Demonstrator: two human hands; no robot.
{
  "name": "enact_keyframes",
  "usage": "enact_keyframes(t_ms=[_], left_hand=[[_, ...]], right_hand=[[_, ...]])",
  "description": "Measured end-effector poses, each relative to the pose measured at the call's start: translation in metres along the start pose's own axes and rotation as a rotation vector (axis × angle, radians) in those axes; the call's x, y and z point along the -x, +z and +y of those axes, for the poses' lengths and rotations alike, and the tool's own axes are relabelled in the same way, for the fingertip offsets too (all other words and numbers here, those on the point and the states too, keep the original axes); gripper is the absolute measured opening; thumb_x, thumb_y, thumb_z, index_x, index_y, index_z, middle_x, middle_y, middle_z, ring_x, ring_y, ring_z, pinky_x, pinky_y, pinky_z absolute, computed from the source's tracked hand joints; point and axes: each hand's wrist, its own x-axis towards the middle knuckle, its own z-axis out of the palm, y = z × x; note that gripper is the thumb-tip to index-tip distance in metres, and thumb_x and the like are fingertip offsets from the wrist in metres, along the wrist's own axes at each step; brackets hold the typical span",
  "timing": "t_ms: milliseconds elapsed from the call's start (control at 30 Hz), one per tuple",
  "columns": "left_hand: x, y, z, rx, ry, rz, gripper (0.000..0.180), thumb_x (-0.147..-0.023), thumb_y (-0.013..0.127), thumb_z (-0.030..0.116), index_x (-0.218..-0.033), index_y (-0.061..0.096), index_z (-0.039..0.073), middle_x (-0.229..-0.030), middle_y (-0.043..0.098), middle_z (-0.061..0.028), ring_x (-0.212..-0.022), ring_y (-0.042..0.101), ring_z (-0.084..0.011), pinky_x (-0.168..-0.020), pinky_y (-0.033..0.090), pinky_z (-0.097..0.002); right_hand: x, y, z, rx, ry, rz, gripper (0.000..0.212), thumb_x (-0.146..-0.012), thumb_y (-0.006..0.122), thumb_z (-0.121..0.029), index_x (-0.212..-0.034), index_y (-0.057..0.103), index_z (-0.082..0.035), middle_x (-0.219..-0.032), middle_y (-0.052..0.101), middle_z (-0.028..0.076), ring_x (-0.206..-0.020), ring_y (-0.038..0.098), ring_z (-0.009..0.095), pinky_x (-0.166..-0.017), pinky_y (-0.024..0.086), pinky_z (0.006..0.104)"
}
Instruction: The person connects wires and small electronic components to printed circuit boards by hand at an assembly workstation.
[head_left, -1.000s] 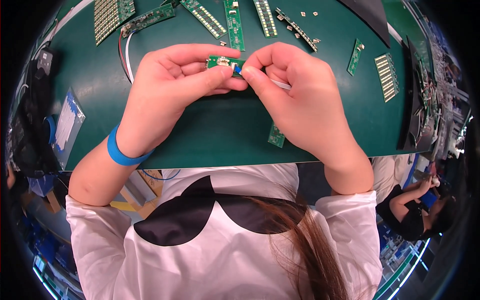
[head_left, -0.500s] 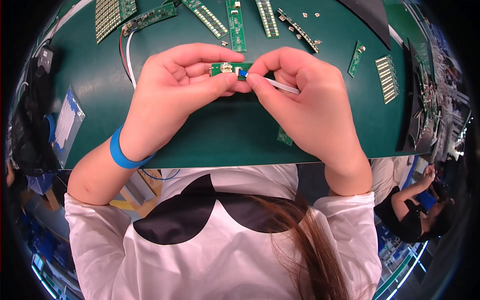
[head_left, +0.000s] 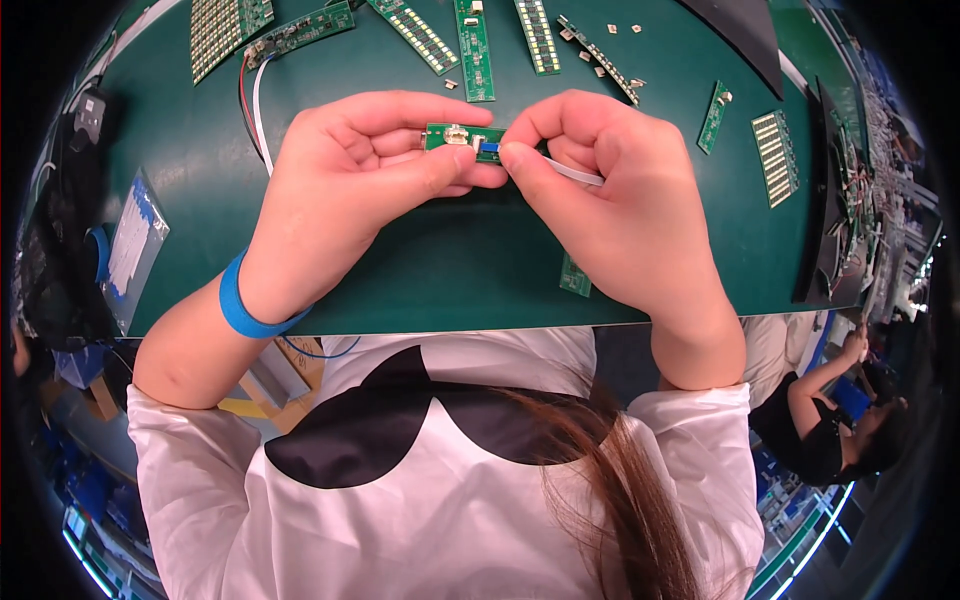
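Note:
My left hand (head_left: 355, 185) pinches a small green circuit board (head_left: 458, 136) between thumb and fingers, above the dark green table (head_left: 440, 260). A blue wristband sits on that wrist. My right hand (head_left: 610, 200) pinches a thin white flat ribbon cable (head_left: 572, 172), whose blue tip (head_left: 490, 148) meets the connector on the board. The two hands touch at the fingertips over the middle of the table.
Several green LED strip boards (head_left: 473, 35) lie at the table's far side, with more boards at the right (head_left: 776, 155) and one near the front edge (head_left: 575, 278). A clear plastic bag (head_left: 130, 250) lies at the left. Another person (head_left: 830, 420) sits at lower right.
Both hands have shifted slightly away from me with the board. The cable's blue tip now sits at the board's connector, and more white cable shows behind my right fingers.

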Motion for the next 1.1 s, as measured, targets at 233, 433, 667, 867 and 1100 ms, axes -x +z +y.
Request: enact_keyframes(t_ms=[233, 433, 667, 867, 1100], left_hand=[[-0.0014, -0.0002, -0.0009, 0.034, 0.0, 0.013, 0.027, -0.085, 0.052, -0.002, -0.112, 0.054, -0.006, -0.092, 0.063, -0.0151, -0.09, 0.064, -0.0221, -0.082, 0.051, -0.0295], [-0.001, 0.0, -0.0027, 0.056, 0.027, 0.018, 0.027, -0.086, 0.051, -0.002, -0.112, 0.053, -0.005, -0.093, 0.063, -0.0149, -0.091, 0.064, -0.0218, -0.083, 0.051, -0.0304], [-0.0009, 0.0002, -0.0035, 0.129, 0.015, 0.009, 0.027, -0.086, 0.051, -0.001, -0.113, 0.051, -0.005, -0.095, 0.063, -0.0153, -0.092, 0.063, -0.0218, -0.084, 0.051, -0.0308], [-0.0013, 0.0007, -0.0046, 0.043, 0.047, 0.004, 0.027, -0.086, 0.051, -0.002, -0.113, 0.051, -0.005, -0.094, 0.063, -0.0154, -0.091, 0.063, -0.0222, -0.084, 0.051, -0.0307], [-0.0011, 0.0019, -0.0042, 0.051, 0.039, 0.025, 0.027, -0.086, 0.051, -0.002, -0.113, 0.052, -0.006, -0.093, 0.063, -0.0158, -0.09, 0.064, -0.0221, -0.083, 0.051, -0.031]], right_hand=[[-0.0033, 0.0047, 0.0013, 0.054, 0.02, 0.067, 0.005, -0.075, 0.059, -0.006, -0.076, 0.058, -0.001, -0.057, 0.057, 0.009, -0.05, 0.056, 0.024, -0.048, 0.043, 0.0324], [-0.0028, 0.005, 0.001, -0.018, 0.025, 0.082, 0.006, -0.075, 0.06, -0.006, -0.077, 0.058, -0.002, -0.055, 0.055, 0.008, -0.049, 0.055, 0.023, -0.047, 0.042, 0.0314], [0.0005, 0.0059, 0.0023, 0.065, -0.102, 0.107, 0.005, -0.081, 0.06, -0.003, -0.082, 0.059, 0.002, -0.054, 0.052, -0.005, -0.051, 0.04, -0.001, -0.046, 0.031, 0.016], [-0.0006, 0.0062, 0.0038, 0.059, -0.049, 0.114, 0.004, -0.081, 0.06, -0.003, -0.082, 0.059, 0.001, -0.054, 0.054, -0.004, -0.051, 0.041, -0.002, -0.046, 0.031, 0.0155], [-0.0002, 0.0062, 0.0035, 0.053, -0.058, 0.087, 0.005, -0.081, 0.059, -0.002, -0.083, 0.058, 0.002, -0.056, 0.055, -0.004, -0.052, 0.042, -0.001, -0.046, 0.033, 0.0157]])
